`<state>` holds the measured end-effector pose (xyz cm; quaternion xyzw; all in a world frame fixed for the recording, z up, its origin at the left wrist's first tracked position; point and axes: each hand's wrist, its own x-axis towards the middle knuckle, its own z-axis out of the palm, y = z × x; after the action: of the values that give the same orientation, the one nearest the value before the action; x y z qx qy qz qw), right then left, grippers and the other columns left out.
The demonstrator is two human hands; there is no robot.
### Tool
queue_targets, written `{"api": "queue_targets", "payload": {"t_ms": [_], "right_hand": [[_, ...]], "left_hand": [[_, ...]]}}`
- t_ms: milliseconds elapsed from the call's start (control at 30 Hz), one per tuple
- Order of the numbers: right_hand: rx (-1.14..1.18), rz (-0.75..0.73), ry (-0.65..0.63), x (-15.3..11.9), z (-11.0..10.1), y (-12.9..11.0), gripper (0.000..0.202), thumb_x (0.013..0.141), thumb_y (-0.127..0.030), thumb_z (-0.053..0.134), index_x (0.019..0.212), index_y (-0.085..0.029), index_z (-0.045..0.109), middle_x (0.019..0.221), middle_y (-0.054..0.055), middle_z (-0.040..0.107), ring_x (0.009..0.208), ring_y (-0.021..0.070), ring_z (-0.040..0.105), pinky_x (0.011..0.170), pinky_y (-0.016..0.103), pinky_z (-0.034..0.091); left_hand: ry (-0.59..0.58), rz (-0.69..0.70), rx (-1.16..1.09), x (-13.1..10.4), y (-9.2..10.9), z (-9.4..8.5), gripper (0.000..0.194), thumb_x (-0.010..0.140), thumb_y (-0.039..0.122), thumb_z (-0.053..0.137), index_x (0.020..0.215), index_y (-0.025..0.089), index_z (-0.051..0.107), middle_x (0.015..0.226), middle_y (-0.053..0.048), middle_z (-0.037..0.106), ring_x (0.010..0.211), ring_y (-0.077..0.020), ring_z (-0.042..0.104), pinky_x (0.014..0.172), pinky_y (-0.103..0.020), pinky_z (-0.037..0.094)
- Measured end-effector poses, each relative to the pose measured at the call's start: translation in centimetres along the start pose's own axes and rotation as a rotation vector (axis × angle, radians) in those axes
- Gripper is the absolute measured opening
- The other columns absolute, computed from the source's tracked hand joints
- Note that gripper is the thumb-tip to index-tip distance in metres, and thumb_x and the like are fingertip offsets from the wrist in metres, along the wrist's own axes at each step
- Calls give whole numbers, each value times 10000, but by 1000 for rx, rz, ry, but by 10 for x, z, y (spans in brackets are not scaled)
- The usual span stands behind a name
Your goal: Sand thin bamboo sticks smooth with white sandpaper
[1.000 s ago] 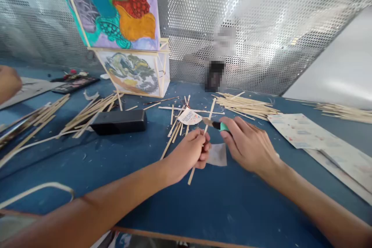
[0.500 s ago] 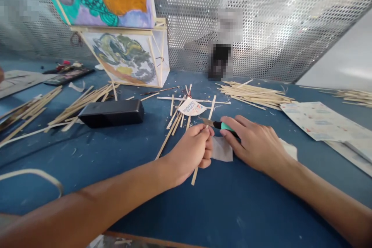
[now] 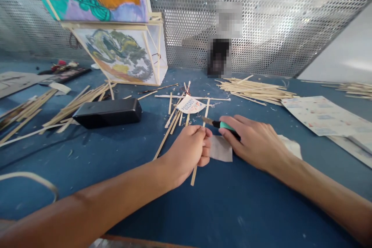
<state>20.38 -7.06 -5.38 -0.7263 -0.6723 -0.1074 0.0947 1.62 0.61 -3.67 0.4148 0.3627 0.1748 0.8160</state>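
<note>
One left hand [image 3: 187, 153] grips one wooden strip [image 3: 193, 176] | one right hand [image 3: 254, 139] grips one knife [image 3: 216, 124]

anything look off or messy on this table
A bit messy: small pale shavings litter the blue table beyond the knife, and the thin sticks there lie crossed at uneven angles, partly under a lettered scrap. Nothing looks clearly broken or spilled.

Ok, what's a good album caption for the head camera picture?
Left fingers grip a pale strip, right fingers hold a green-handled knife above a blue table.
</note>
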Motion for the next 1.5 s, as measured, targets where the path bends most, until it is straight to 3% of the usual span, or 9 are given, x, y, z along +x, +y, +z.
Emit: {"api": "queue_targets", "payload": {"t_ms": [233,467,767,1000,1233,1500], "right_hand": [[82,-2,-25,-3,-2,3,396,1083,-490,365,1296,-309,645,1155,50,760,856,262,724,601,329,350],[111,-8,-27,-1,-7,-2,365,1077,-464,403,1291,-314,658,1167,52,760,868,256,728,623,334,375],[78,70,-63,5,-9,-2,360,1070,-484,411,1282,-331,659,1095,24,763,845,262,716,601,328,314],[99,68,-59,3,-6,13,358,1070,-501,421,1286,-356,667,1180,21,772,909,266,727,603,330,327],[-82,272,-3,8,-4,34,391,1064,-510,415,1302,-325,664,1098,63,782,756,268,691,563,324,232],[-101,194,-42,2,0,45,367,1058,-417,440,1291,-267,680,1073,105,726,949,315,676,700,392,438]], "left_hand": [[11,-14,6,1,0,2,322,1107,203,364,805,183,476,565,110,293,443,-25,207,428,-171,145],[9,8,34,0,1,4,326,1113,229,393,804,181,486,557,111,287,452,-29,217,430,-170,160],[17,13,67,0,1,5,333,1112,229,388,799,177,489,550,116,282,444,-27,196,415,-154,156],[-4,2,71,-1,-1,2,315,1113,239,379,826,178,492,565,111,299,448,-25,210,415,-144,168],[-48,5,84,0,0,-3,290,1096,301,453,874,166,583,608,91,330,456,-28,233,402,-140,185],[-99,64,165,-9,9,6,234,1036,217,497,1080,144,715,679,55,403,487,-34,258,405,-137,204]]}}
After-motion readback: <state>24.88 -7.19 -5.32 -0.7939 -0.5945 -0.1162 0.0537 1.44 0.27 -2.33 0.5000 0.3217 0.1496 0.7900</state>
